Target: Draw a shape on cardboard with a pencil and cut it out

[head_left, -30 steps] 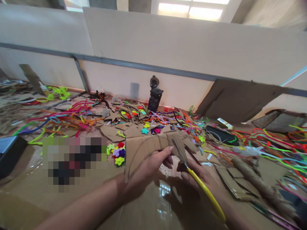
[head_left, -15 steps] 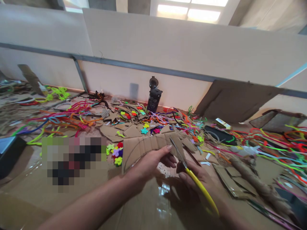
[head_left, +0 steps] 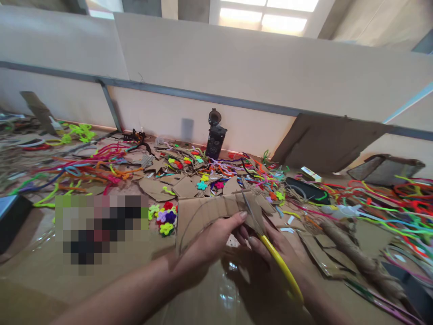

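The left hand (head_left: 216, 232) pinches a cardboard piece (head_left: 203, 213) bearing a drawn curve (head_left: 190, 222) above the worktop (head_left: 199, 300); the right hand (head_left: 287, 253) grips yellow-handled scissors (head_left: 268, 246), blades (head_left: 251, 212) against the cardboard. Markings (head_left: 213, 144) on the black container (head_left: 215, 135) are unreadable.

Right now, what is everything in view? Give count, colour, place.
Cardboard piece: one, brown, in left hand
Scissors: one pair, yellow-handled, in right hand
Flowers: many, multicoloured, around centre
Cardboard scraps: many, brown, scattered
Pipe cleaners: many, multicoloured, scattered
Container: one, black, back centre
Leaning sheet: one, brown, back right
Oblong object: one, black, right
Long roll: one, brown, near right
Squeeze bottle: at least one, whitish, right
Box: one, dark, left edge
Wall panels: several, pale, back
Window: one, bright, top
Left hand: one, bare, centre
Right hand: one, bare, centre right
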`<move>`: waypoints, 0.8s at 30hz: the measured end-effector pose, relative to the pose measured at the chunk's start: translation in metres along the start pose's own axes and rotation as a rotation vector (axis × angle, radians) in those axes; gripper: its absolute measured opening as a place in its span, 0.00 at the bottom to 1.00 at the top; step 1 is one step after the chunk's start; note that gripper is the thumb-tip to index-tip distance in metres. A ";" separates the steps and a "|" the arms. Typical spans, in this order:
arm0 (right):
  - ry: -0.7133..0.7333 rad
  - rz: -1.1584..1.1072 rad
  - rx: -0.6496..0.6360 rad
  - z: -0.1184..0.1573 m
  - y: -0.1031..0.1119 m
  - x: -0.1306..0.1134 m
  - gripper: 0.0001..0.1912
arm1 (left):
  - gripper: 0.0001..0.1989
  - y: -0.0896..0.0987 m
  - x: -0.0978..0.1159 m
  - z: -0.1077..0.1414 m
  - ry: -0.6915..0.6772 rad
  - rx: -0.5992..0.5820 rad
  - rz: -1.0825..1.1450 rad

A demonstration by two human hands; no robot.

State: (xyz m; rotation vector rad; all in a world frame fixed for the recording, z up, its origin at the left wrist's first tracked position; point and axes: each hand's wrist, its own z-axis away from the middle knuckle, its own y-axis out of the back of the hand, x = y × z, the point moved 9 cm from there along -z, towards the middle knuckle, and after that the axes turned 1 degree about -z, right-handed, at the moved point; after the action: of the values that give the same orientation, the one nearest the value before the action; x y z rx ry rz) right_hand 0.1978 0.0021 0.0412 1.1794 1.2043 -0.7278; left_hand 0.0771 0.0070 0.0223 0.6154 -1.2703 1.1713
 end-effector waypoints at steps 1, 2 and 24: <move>0.006 0.005 -0.004 0.000 0.000 -0.003 0.16 | 0.23 -0.002 0.000 0.001 0.002 -0.003 0.008; 0.008 0.005 -0.009 0.000 0.000 -0.005 0.16 | 0.22 -0.004 0.000 0.001 0.006 -0.003 0.012; -0.156 -0.248 0.084 -0.003 0.006 0.030 0.24 | 0.28 0.011 -0.033 -0.009 0.142 -0.062 -0.005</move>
State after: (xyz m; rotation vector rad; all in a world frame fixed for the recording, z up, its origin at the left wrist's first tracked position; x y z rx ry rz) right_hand 0.2104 0.0114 0.0146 1.0305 1.2098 -1.0469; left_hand 0.0743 0.0083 -0.0137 0.4811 -1.1796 1.1464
